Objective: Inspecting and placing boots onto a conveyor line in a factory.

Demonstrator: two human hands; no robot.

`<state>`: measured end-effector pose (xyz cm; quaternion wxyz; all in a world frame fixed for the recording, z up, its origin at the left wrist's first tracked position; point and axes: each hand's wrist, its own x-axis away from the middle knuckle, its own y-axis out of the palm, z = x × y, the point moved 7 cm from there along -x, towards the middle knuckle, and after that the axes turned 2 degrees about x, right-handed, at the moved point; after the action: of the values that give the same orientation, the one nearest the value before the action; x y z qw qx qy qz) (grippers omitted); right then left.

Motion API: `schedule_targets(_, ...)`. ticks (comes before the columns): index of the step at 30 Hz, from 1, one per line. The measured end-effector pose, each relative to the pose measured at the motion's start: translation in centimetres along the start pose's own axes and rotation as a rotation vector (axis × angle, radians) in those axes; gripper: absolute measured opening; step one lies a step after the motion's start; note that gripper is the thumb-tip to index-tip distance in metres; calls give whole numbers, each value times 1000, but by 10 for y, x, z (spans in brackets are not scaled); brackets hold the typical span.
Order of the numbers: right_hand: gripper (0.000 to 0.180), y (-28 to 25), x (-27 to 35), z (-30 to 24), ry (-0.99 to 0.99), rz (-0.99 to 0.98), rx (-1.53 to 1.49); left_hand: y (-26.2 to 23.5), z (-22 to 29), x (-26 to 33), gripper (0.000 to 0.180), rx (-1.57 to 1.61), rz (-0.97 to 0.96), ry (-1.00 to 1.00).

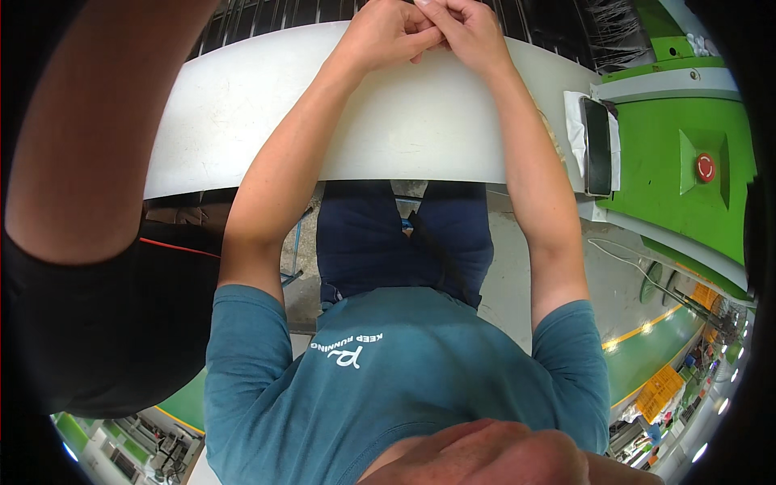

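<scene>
At the far edge of the white tabletop, my left hand and my right hand meet with their fingers bent inward and touching. The fingers of both hands are closed. Whatever lies between them, if anything, is too hidden to make out. Both forearms reach out over the board. Just beyond my hands runs a row of dark metal slats, partly cut off by the upper edge of the picture.
A black phone lies on white paper at the table's right end. Beside it stands a green machine with a red stop button. Dark bristles edge the slats. A co-worker's arm and black sleeve are close on my left.
</scene>
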<state>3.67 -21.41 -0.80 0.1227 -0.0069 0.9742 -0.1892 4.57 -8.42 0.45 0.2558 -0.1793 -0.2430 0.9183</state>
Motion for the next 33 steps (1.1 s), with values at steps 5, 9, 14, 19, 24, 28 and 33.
schedule_targets(5,36,-1,2,-4,16,4,30,1,-4,1,32,46,7,-49)
schedule_targets(9,36,0,0,-1,-50,9,20,1,-4,0,31,-11,20,-27)
schedule_targets(14,33,3,1,-2,28,-7,-13,1,-9,-1,30,-31,22,-19)
schedule_targets(19,32,4,-1,2,-31,-4,-32,0,-8,0,29,-4,38,-20)
schedule_targets(24,32,6,1,4,34,-39,-127,0,-8,-1,28,19,35,-1)
schedule_targets(28,32,4,-2,3,-27,2,-4,3,-16,-2,27,-5,20,-38)
schedule_targets(33,33,3,-2,3,-35,5,23,1,-10,-1,26,27,12,1)
